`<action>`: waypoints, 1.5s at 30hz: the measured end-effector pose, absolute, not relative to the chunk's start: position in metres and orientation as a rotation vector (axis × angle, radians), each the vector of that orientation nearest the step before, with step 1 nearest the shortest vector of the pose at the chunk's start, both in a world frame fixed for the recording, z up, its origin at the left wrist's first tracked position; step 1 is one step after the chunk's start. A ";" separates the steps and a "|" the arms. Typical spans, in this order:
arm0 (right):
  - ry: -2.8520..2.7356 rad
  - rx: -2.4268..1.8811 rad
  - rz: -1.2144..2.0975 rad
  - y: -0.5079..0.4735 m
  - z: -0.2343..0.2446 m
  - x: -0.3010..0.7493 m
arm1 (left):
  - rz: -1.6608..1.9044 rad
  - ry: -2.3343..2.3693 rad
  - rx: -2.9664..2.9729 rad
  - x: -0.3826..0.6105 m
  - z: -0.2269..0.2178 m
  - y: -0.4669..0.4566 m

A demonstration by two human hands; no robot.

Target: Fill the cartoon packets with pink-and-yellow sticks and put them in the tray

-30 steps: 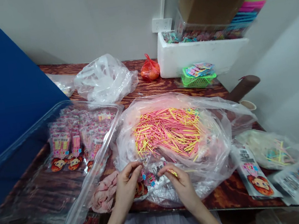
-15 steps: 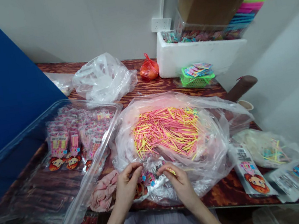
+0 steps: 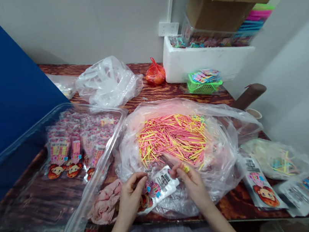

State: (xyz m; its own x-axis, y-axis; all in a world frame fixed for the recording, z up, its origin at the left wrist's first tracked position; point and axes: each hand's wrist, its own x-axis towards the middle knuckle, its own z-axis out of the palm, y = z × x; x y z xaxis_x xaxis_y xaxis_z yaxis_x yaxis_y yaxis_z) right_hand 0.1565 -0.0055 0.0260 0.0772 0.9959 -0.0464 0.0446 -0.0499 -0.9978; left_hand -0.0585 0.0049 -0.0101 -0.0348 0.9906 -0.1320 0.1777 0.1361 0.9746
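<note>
My left hand (image 3: 133, 196) is closed in a pinch beside a printed plastic pouch (image 3: 164, 182) with a cartoon head on it; whatever its fingertips hold is too small to make out. The pouch lies at the near edge of a large clear bag full of pink and yellow sticks (image 3: 172, 140). My right hand (image 3: 193, 183) has its fingers curled round several short yellow sticks (image 3: 184, 168), just right of the pouch's silver end. A crumpled pink cloth (image 3: 106, 202) lies left of my left hand.
At left, a clear plastic tub (image 3: 111, 140) holds many filled pouches (image 3: 68, 144). Flat pouches (image 3: 260, 185) and a small bag of sticks (image 3: 283, 158) lie at right. Farther back stand a green basket (image 3: 202, 86), a white foam box (image 3: 207, 59) and a red bag (image 3: 155, 73).
My right hand has moved right, away from my left hand, still with the yellow sticks. More of the pouch's silver end shows between the hands. My left hand has barely moved.
</note>
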 end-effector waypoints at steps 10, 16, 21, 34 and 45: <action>-1.630 -1.783 0.544 0.080 0.011 0.224 | 1.047 1.432 1.242 -0.059 -0.007 0.004; -1.871 -1.855 0.389 0.084 0.009 0.201 | 1.082 1.426 1.180 -0.057 -0.002 0.002; -2.130 -1.951 0.170 0.083 0.010 0.194 | 1.014 1.382 1.109 -0.057 -0.002 -0.002; -0.699 -1.098 1.590 0.060 0.043 0.177 | 1.025 1.332 1.340 -0.046 0.024 0.002; -0.746 -0.816 1.667 0.055 0.093 0.135 | 0.966 1.130 0.916 -0.031 0.032 -0.001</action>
State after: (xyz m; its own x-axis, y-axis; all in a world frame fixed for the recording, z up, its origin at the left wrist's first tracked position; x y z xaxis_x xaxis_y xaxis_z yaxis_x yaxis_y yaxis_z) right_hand 0.1353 0.0546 0.0932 -0.1803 0.9732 -0.1425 -0.5421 -0.2193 -0.8112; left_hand -0.0312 -0.0011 0.0322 0.1491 0.9434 -0.2964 -0.1458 0.3174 0.9370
